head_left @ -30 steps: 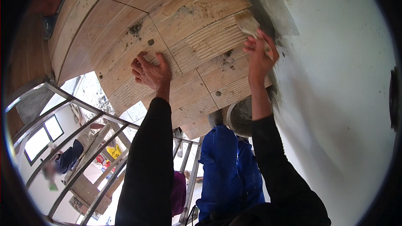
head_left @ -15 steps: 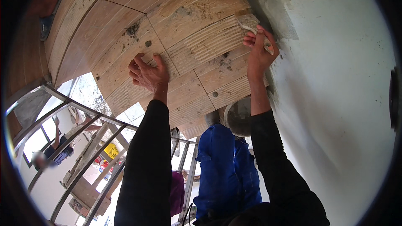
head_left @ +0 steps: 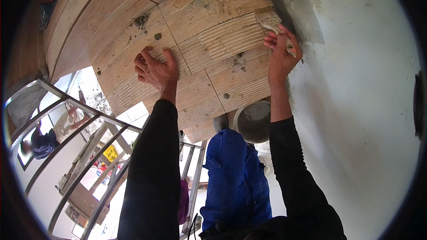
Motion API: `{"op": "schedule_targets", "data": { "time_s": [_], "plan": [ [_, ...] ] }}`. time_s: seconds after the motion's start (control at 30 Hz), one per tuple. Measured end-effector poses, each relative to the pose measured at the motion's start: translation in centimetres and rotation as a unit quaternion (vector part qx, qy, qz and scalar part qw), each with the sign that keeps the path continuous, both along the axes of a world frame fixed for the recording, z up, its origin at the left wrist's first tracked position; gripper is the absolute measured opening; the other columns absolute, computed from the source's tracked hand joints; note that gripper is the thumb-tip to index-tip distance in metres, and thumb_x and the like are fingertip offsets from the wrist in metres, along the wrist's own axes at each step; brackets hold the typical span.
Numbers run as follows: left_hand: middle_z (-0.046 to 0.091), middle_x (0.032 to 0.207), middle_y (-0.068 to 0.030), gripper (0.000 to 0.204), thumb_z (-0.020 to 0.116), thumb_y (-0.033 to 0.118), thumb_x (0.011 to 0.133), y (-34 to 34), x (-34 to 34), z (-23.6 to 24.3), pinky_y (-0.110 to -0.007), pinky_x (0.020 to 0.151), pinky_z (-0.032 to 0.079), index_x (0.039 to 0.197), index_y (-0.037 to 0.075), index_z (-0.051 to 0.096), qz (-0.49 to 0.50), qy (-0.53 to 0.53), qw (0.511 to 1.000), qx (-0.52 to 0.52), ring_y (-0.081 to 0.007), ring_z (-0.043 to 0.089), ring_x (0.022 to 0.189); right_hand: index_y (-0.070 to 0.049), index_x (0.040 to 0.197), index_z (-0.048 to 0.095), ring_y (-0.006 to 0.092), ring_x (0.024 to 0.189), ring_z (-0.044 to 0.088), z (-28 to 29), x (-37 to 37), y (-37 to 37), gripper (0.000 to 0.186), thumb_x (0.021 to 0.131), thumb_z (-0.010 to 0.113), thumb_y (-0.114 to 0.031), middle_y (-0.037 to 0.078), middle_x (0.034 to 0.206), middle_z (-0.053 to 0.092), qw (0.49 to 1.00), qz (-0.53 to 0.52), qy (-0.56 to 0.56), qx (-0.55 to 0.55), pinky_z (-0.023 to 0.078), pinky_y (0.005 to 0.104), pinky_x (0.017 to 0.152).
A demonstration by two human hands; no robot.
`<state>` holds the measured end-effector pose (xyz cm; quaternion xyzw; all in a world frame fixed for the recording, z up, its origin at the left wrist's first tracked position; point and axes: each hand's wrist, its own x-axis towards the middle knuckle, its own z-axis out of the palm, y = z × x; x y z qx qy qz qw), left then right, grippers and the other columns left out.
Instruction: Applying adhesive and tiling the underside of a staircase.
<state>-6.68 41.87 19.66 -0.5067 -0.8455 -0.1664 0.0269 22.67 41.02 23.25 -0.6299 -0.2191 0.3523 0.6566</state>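
My right hand (head_left: 284, 55) grips a paintbrush (head_left: 269, 19) by its pale, worn handle. The brush's bristles rest at the wall end of a wood-look stair tile (head_left: 231, 35) with a grooved strip. Further left, my left hand (head_left: 156, 69) leans on the tiled steps, its fingers bent and spread, holding nothing visible. A small dark lump (head_left: 158, 36) lies just beyond those fingers. Grey smears and crumbs mark several tiles.
A bucket (head_left: 252, 123) with grey contents stands by my knees, beside the wall (head_left: 356, 84). Metal railing (head_left: 84, 106) runs along the left. Below it are a person (head_left: 42, 144), wooden trestles (head_left: 89, 160) and a yellow container (head_left: 110, 153).
The view has shifted slightly, and more of the bucket shows. My right hand still holds the brush near the same tile end; my left hand stays put. The person below has moved.
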Motion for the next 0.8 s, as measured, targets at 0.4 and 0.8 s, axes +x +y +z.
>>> {"op": "schedule_targets", "data": {
  "time_s": [0.4, 0.8],
  "plan": [
    [0.046, 0.128, -0.0104, 0.048, 0.068, 0.048, 0.086, 0.0, 0.0, 0.0, -0.054, 0.1, 0.033, 0.124, 0.02, 0.056, 0.001, -0.007, 1.0, 0.001, -0.034, 0.043, 0.124, 0.004, 0.122, 0.071, 0.0193, 0.076, 0.071, -0.3, -0.6, -0.6, 0.027, 0.105, 0.064, -0.015, 0.018, 0.095, 0.074, 1.0, -0.009, -0.011, 0.009, 0.062, 0.032, 0.072],
    [0.046, 0.129, -0.0105, 0.048, 0.069, 0.046, 0.086, 0.0, 0.1, 0.2, -0.054, 0.1, 0.032, 0.124, 0.02, 0.056, 0.006, -0.011, 1.0, -0.01, -0.0338, 0.042, 0.125, 0.004, 0.124, 0.07, 0.0196, 0.077, 0.071, -0.7, -0.5, -0.3, 0.028, 0.105, 0.065, -0.015, 0.017, 0.098, 0.074, 0.999, -0.011, 0.012, 0.033, 0.062, 0.0332, 0.072]
  ]
}}
